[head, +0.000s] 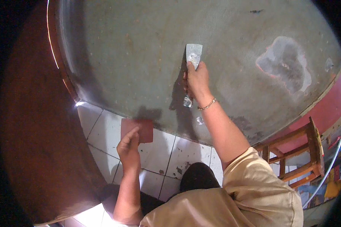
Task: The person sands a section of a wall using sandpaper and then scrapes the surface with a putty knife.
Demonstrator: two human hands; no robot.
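My right hand [197,81] grips a putty knife [193,54] whose wide metal blade points up against or close to a grey-green wall [125,62]. White residue shows on the blade, and the end of the handle sticks out below my fingers. Lower and to the left, my left hand [130,144] holds a flat reddish-brown rectangular sheet [144,131], which looks like sandpaper, between thumb and fingers. To the right, the wall bears an irregular pale patch [287,65] with a darker grey middle. A smaller white spot [199,120] lies beneath my right wrist.
A brown wooden panel [42,127], perhaps a door, stands at the left. White floor tiles [153,156] with dark flecks lie below the wall. At the lower right are a wooden stool or chair [297,154], a pale hose or cable [326,176] and assorted coloured items.
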